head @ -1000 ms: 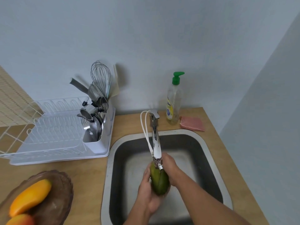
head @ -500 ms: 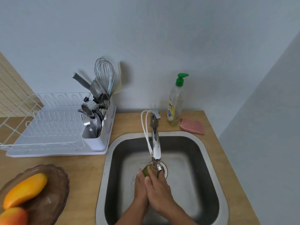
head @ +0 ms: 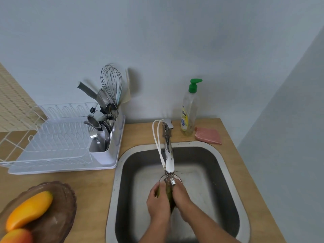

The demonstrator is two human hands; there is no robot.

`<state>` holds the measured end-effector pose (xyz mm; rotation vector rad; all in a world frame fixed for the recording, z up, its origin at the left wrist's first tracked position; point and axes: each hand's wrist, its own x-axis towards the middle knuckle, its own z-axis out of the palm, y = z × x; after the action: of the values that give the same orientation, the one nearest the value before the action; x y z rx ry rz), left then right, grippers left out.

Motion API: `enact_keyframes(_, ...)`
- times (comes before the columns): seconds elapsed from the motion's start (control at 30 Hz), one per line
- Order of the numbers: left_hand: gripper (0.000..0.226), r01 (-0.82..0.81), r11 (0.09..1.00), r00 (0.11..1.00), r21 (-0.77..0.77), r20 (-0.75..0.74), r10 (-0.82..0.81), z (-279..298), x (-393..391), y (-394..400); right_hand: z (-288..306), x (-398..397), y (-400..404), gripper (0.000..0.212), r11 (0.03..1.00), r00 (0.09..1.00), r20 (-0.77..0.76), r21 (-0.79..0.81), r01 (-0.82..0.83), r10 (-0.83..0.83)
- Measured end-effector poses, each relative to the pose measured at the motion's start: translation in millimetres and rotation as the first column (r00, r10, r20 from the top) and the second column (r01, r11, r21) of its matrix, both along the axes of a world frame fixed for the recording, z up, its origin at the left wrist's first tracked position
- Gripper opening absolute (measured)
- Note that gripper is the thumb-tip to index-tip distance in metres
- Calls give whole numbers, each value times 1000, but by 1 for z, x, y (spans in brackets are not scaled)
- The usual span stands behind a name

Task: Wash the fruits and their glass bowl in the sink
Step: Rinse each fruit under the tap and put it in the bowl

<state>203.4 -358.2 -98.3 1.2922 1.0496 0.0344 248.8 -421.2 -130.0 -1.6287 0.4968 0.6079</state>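
Two bare forearms reach into view from the near edge, ending in the left hand (head: 158, 201) and the right hand (head: 182, 199). No sleeve covers either arm as far as the view shows; both are uncovered from the wrist back to the edge of view. The wrists and the fingers that show carry no watch, band, ring or glove. The fingernails that show are short and plain. Nothing more of the person appears.
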Motion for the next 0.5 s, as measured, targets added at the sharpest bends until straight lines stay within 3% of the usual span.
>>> enact_keyframes(0.1, 40, -63, 983, 996, -173, -78, 51, 4, 12, 6, 13, -26, 3, 19, 955, 971, -102, 185, 233, -217)
enact_keyframes(0.17, 35, 2, 948, 990, -318, -132, -47, 3, 10, 11, 15, -33, -4, 18, 910, 943, -117, 249, 333, -313)
enact_keyframes(0.23, 43, 142, 853, 968, -502, -111, -227, 6, 1, 11, 17, -36, -8, 14, 902, 935, -71, 247, 354, -347)
enact_keyframes(0.3, 48, 204, 754, 960, -624, -23, -278, 7, -7, 6, 21, -35, -9, 7, 951, 956, 47, 126, 282, -290)
enact_keyframes(0.33, 51, 171, 754, 967, -634, -36, -250, 7, -10, 3, 24, -32, -8, 10, 972, 968, 92, 61, 227, -232)
enact_keyframes(0.43, 70, -6, 807, 993, -590, -101, -66, -1, -12, -4, 29, -17, -1, 20, 986, 978, 209, -158, 45, -11)
enact_keyframes(0.5, 79, 0, 885, 994, -466, -97, -51, -4, -11, -3, 25, -2, 2, 20, 939, 961, 236, -338, -57, 144)
